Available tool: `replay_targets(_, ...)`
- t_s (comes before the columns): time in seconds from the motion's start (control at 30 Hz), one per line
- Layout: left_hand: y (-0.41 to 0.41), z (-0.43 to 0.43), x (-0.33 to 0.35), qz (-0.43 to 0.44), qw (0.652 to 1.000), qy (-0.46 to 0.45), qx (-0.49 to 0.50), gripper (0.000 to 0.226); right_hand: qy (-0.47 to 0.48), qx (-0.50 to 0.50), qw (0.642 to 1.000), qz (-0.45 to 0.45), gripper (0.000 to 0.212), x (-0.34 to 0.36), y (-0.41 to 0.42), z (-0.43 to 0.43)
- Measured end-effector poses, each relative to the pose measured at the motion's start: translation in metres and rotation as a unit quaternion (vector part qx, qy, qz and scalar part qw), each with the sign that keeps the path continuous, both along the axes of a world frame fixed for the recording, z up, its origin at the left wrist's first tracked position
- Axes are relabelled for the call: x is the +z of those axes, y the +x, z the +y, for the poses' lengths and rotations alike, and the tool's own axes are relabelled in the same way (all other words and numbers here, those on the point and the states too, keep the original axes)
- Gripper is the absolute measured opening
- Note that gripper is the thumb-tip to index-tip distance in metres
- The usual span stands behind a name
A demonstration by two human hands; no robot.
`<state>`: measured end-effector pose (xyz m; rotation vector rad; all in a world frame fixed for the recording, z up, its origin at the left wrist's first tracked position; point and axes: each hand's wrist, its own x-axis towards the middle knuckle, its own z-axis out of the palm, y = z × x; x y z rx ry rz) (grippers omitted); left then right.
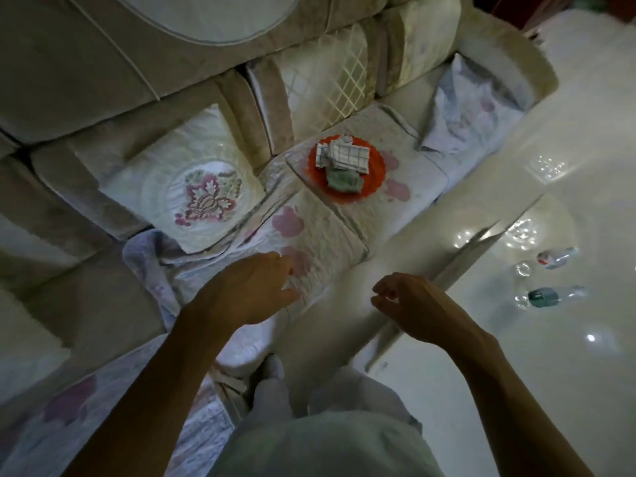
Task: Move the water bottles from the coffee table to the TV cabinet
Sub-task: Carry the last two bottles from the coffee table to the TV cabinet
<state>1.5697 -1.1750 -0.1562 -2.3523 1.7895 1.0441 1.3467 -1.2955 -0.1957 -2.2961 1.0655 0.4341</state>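
Note:
Two clear plastic water bottles stand on the glossy white coffee table (481,356) at the right: one with a red label (555,258) farther back and one with a teal label (547,296) nearer. A third clear cap or bottle top (523,269) shows between them. My left hand (254,287) hovers over the sofa seat, fingers apart, holding nothing. My right hand (409,301) hangs above the gap between sofa and table, fingers loosely curled and empty, well left of the bottles.
A beige sofa (137,80) with quilted floral covers fills the left and back. On its seat lies an orange plate (347,170) with folded cloths, and an embroidered cushion (192,191). My legs in pale trousers (327,442) are below.

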Motion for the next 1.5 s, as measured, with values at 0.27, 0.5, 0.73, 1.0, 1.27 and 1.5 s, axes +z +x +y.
replay_targets(0.27, -0.003, -0.084, 0.0, -0.005, 0.992, -0.028, -0.121, 0.039, -0.013, -0.129, 0.992, 0.006, 0.035, 0.0, -0.026, -0.023)
replay_targets(0.5, -0.036, -0.163, 0.005, -0.01, 0.978, -0.01, -0.208, 0.049, -0.014, -0.224, 0.975, 0.005, 0.035, -0.005, -0.057, -0.065)
replay_targets(0.73, -0.085, -0.268, 0.009, -0.039, 0.958, -0.018, -0.283, 0.048, 0.0, -0.281, 0.96, -0.023, 0.035, -0.006, -0.09, -0.141)
replay_targets(1.0, -0.154, -0.363, 0.01, -0.052, 0.931, -0.03, -0.359, 0.049, 0.019, -0.369, 0.929, -0.024, 0.033, -0.011, -0.15, -0.202)
replay_targets(1.27, -0.185, -0.45, 0.002, -0.065, 0.903, -0.004, -0.424, 0.048, 0.028, -0.448, 0.893, -0.006, 0.034, -0.015, -0.185, -0.245)
replay_targets(1.5, -0.203, -0.538, -0.008, -0.043, 0.87, -0.011, -0.492, 0.048, 0.021, -0.498, 0.867, 0.025, 0.038, -0.003, -0.191, -0.303)
